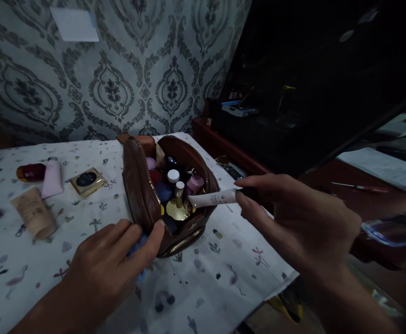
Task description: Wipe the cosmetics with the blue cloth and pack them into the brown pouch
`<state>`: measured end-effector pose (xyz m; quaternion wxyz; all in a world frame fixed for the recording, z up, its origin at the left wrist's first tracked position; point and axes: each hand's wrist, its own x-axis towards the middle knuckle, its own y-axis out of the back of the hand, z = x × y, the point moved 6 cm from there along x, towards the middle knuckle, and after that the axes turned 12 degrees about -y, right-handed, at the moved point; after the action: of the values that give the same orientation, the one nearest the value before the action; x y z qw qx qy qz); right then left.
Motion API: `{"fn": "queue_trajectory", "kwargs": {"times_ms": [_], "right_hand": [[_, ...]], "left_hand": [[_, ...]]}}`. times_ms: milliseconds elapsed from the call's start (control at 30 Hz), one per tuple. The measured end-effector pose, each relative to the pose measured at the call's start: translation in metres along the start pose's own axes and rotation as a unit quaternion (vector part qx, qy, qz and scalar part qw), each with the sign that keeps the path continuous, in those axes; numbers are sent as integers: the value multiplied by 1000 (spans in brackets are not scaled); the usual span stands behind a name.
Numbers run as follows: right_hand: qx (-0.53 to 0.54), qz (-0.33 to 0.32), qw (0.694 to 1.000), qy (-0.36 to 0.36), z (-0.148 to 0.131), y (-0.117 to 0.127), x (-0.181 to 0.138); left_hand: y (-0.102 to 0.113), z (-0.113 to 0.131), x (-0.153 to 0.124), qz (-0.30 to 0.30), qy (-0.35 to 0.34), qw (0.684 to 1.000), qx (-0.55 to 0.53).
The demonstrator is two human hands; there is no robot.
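A white tube (215, 198) is at the open top of a brown zip bag (138, 181).
The right hand (293, 227) pinches the tube by its black cap (247, 193), and the tube's flat end pokes over the bag's opening, near a shiny gold round thing (177, 211) (I cannot tell if they touch). The left hand (107, 262) is against the near side of the bag, one fingertip at the edge; whether it grips, I cannot tell. Something blue (138, 243) shows beside that hand. Small things fill the bag, with a white lid (173, 176) among them. Left of it, a pink tube (52, 180), a tan tube (35, 217) and a gold case (98, 180) lie on the white cloth (220, 260).
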<state>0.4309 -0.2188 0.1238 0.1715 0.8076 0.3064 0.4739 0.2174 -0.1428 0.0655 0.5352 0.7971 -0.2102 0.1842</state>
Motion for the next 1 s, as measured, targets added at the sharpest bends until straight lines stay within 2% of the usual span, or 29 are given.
{"fn": "queue_trajectory", "kwargs": {"times_ms": [133,333,467,600,733,867,933,1000], "right_hand": [[-20,-27,999,37,-6,-8,6],[32,-62,996,50,-6,-24,8],[78,-103,990,51,-5,-40,10],[113,-145,982,39,-2,-48,13],[124,-202,970,42,1,-49,16],[105,-207,973,21,7,-40,21],[109,-220,969,7,8,-36,26],[117,-260,958,6,5,-36,34]], "left_hand": [[-3,-2,-5,-17,-2,1000,-22],[-7,0,-13,-17,-9,999,-45],[-7,0,-14,8,40,997,-70],[-7,2,-12,7,63,994,-92],[-6,3,-11,3,67,994,-83],[-6,0,-11,2,60,995,-76],[-6,0,-11,-8,41,997,-66],[-8,4,-11,-30,4,998,-57]]}}
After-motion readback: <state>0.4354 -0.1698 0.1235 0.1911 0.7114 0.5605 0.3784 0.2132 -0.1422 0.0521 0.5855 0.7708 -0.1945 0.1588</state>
